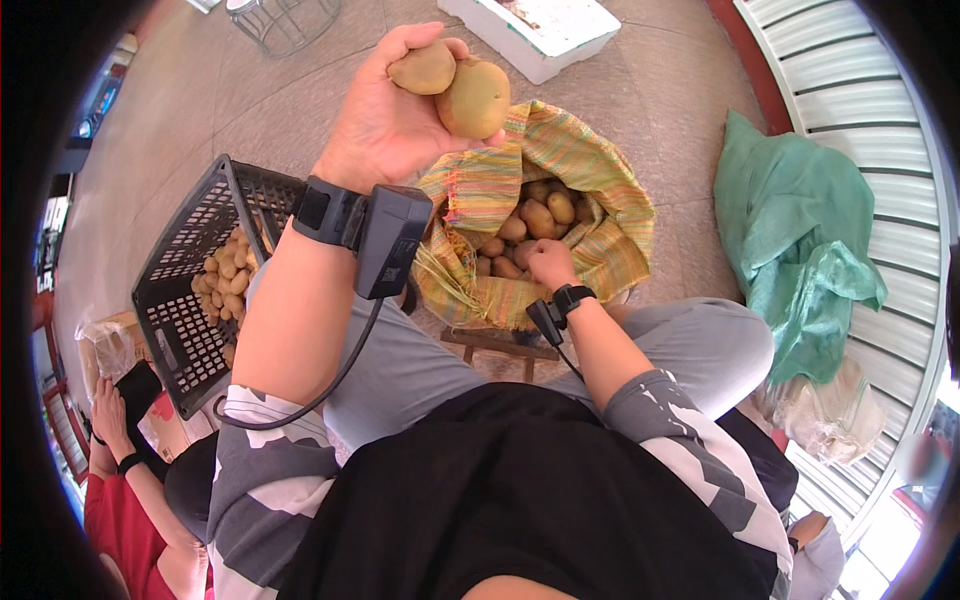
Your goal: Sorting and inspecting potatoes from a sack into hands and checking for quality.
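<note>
My left hand (390,112), palm up, is raised at the upper middle with two brownish potatoes in its grasp. The smaller potato (424,69) rests against the larger, rounder potato (474,99). Below and to the right, a woven striped sack (600,161) in yellow, orange and green gapes wide, its rim folded outward. Several loose potatoes (538,217) lie inside it. Reaching over the near rim, my right hand (553,264) has its curled fingers at a potato (522,253); its fingertips are partly hidden, so I cannot tell whether it grips that potato.
A black plastic crate (180,300) with several potatoes stands at left. A wooden stool (499,343) is near the sack. Right are a green sack (795,217) and a metal shutter (862,90); a white foam box (540,49) lies ahead. A person's hands (112,412) show lower left.
</note>
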